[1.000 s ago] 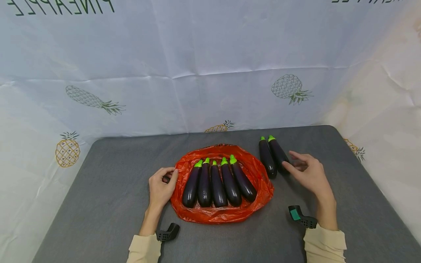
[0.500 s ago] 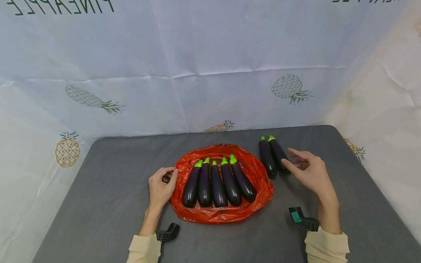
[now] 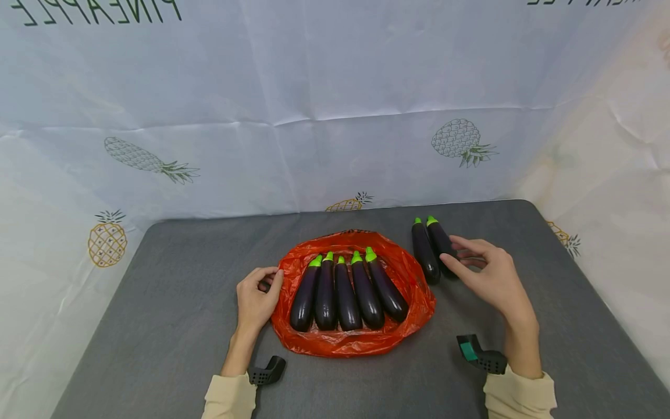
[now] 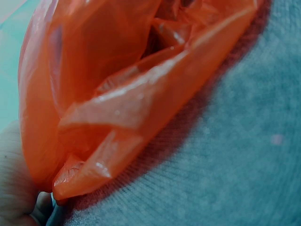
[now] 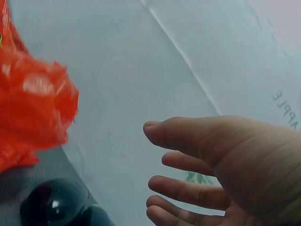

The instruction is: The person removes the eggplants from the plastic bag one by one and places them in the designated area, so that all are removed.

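Pinching the red plastic bag (image 3: 353, 346), the left hand (image 3: 257, 298) apparently steadies it for loading, five eggplants (image 3: 346, 294) inside; the right hand (image 3: 491, 273), fingers parted and empty, probably must grasp the rightmost loose eggplant (image 3: 439, 238) beside it.

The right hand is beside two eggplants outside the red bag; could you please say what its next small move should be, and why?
I'd probably have the right hand reach slightly farther and close on the nearer loose eggplant. The right wrist view shows that hand spread, holding nothing, while five eggplants lie in the open red bag, whose edge the left hand holds.
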Available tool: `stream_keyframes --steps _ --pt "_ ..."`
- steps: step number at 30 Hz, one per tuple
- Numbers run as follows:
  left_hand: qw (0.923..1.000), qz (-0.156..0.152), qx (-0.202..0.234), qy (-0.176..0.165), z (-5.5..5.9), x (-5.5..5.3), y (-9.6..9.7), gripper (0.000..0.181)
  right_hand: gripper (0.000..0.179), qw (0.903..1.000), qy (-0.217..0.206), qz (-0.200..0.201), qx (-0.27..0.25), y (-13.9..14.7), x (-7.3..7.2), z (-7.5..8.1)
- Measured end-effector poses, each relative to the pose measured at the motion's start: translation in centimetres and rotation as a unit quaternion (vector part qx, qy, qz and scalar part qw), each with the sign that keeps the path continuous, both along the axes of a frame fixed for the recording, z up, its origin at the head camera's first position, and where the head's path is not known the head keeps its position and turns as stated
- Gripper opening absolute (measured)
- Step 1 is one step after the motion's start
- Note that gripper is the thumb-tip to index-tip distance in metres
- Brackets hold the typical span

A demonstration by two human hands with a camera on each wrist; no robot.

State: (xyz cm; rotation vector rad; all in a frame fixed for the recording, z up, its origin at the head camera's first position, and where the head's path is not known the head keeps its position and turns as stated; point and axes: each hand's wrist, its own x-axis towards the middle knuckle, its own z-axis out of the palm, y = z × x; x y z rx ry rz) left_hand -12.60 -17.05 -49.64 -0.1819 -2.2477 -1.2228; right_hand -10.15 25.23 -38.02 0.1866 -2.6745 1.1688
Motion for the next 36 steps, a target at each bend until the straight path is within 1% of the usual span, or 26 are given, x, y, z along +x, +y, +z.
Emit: stream_keyframes --steps 9,16,20,28,32,36 --pt "1.0000 0.005 -0.002 -0.003 0.0 -0.1 0.0 0.005 0.045 0.9997 0.004 0.025 0.008 -1.6 0.3 1.1" --pt "1.0000 0.005 -0.002 -0.003 0.0 -0.1 0.0 0.006 0.045 0.9987 0.010 0.050 -0.010 -2.6 0.4 1.2" --pt "1.0000 0.005 -0.003 -0.006 0.0 0.0 0.0 0.005 0.044 0.9983 0.011 0.056 -0.012 -3.1 0.6 1.4" --pt "0.9999 0.004 -0.004 -0.012 0.1 0.0 0.0 0.006 0.042 0.9967 -0.003 0.081 0.007 -4.8 0.5 1.5" --pt "0.9999 0.004 -0.003 -0.012 0.1 0.0 0.0 0.006 0.041 0.9950 -0.006 0.099 0.004 -5.7 0.6 1.3" --pt "0.9999 0.004 -0.002 -0.012 0.1 0.0 0.1 0.005 0.041 0.9932 -0.017 0.115 -0.010 -6.3 0.6 1.2"
